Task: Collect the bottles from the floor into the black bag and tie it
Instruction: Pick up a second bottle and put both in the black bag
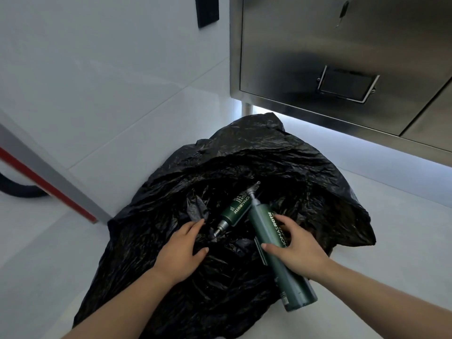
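Head view. Crumpled black plastic bag [244, 167] spread on pale floor [391, 228], mouth wide open and facing the camera. Sits just below stainless steel cabinet [342, 57] on the right, white tiled wall [97, 81] on the left.

Short dark green pump bottle [236, 211] lying inside the bag, on its side, pump nozzle toward the camera, white lettering up.

Tall green pump bottle [269, 231] gripped by right hand [296, 248]. Fingers [283, 220] wrapped over the far side of the body, thumb across the near side. Tilted, pump end pointing into the bag's mouth and just beside the short bottle. Base out over the bag's near edge, toward the camera.

Left hand [183, 248] on the bag's inner plastic, left of the short bottle. Fingers [193, 227] extended and laid flat, thumb spread, grasping nothing visible.

Black wall panel [207, 11] at top. Red strip [49, 187] running diagonally at far left.
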Action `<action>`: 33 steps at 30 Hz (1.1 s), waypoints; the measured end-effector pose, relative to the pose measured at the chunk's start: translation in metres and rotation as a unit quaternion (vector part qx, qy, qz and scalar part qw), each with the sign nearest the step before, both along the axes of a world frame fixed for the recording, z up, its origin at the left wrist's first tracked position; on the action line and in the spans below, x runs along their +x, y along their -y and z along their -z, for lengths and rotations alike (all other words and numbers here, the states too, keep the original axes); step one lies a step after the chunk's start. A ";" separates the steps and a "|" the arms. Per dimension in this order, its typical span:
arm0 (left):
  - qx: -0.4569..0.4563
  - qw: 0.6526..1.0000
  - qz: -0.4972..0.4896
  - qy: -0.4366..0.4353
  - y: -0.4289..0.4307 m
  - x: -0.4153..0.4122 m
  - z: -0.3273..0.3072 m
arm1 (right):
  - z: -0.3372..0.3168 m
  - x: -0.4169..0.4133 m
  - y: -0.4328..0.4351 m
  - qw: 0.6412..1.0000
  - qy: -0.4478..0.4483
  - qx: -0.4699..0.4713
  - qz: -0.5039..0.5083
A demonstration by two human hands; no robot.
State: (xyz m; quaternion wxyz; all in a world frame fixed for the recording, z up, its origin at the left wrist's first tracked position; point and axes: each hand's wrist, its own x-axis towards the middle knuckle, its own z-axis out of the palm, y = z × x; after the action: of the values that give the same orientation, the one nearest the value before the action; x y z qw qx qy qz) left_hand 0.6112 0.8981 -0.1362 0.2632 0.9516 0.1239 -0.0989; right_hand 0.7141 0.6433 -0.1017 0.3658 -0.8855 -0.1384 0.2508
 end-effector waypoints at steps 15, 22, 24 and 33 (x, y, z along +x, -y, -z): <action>-0.045 0.997 -0.030 0.055 -0.003 0.009 -0.018 | -0.011 0.006 -0.042 0.995 0.082 -0.023 -0.060; -0.039 0.996 0.006 0.081 0.011 0.034 -0.033 | -0.025 0.013 -0.021 0.981 0.159 -0.028 -0.106; 0.030 0.997 0.042 0.060 0.009 0.041 -0.052 | -0.042 0.019 -0.010 0.973 0.193 -0.055 -0.115; 0.056 0.993 0.103 0.029 0.021 0.025 -0.273 | -0.250 -0.008 0.042 0.976 0.178 -0.112 -0.057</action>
State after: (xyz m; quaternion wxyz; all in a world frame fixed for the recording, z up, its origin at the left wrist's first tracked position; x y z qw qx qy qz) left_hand 0.6364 0.8775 0.1364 0.2014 0.9751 0.0231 -0.0905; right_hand 0.7066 0.6014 0.1485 0.2194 -0.9420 -0.2224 0.1229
